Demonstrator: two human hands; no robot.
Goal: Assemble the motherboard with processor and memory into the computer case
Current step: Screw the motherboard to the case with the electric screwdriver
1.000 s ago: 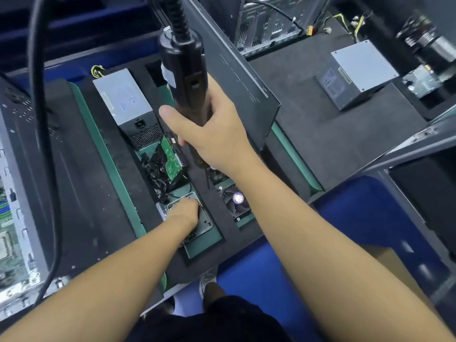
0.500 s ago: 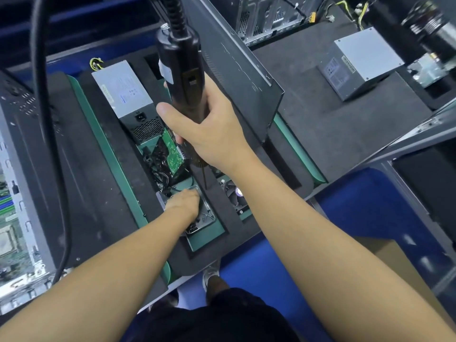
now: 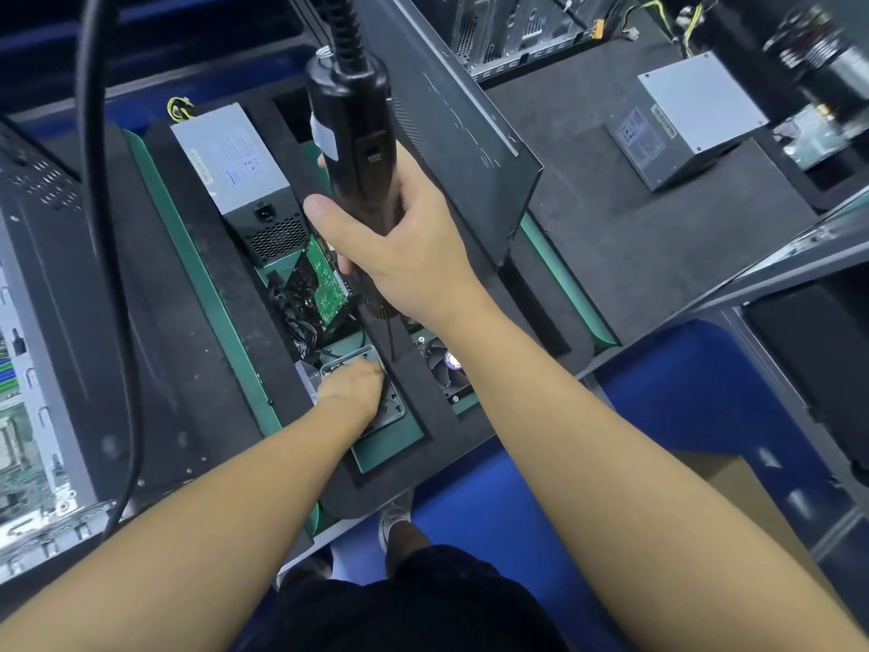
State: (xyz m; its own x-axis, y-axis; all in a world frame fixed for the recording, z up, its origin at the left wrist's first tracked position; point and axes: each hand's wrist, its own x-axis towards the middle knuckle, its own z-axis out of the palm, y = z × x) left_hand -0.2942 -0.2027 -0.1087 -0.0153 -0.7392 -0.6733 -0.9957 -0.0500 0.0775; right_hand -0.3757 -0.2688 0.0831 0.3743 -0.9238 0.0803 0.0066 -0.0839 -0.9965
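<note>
- The right hand (image 3: 404,256) is closed around the black electric screwdriver (image 3: 352,134), with the thumb across the front of the barrel and the fingers wrapped behind it.
- The screwdriver's long axis runs nearly straight up and down in the view. The coiled-cable end is at the top and the thin bit (image 3: 390,338) points down at the foam tray (image 3: 197,284).
- The bit tip hangs just beside the left hand (image 3: 350,388) and appears clear of the foam.
- The left hand lies knuckles-up on a small silver metal frame (image 3: 397,409) set in a green-floored recess of the tray. Its fingers are hidden, so whether it grips the frame cannot be told.
- The motherboard (image 3: 14,440) sits inside an open computer case (image 3: 42,322) at the left edge, well apart from both hands and largely cut off. The case's long axis runs from near to far.
- A grey power supply (image 3: 230,167) lies in the tray, its long axis running far-left to near-right and its socket and vent face toward the person.
- A green circuit board (image 3: 324,284) stands tilted just below it.
- A cooling fan (image 3: 444,369) sits in the next recess, to the right of the bit.
- A black side panel (image 3: 461,134) leans behind the right hand.
- A second power supply (image 3: 691,115) rests on the dark tabletop (image 3: 635,237) at the right.
</note>
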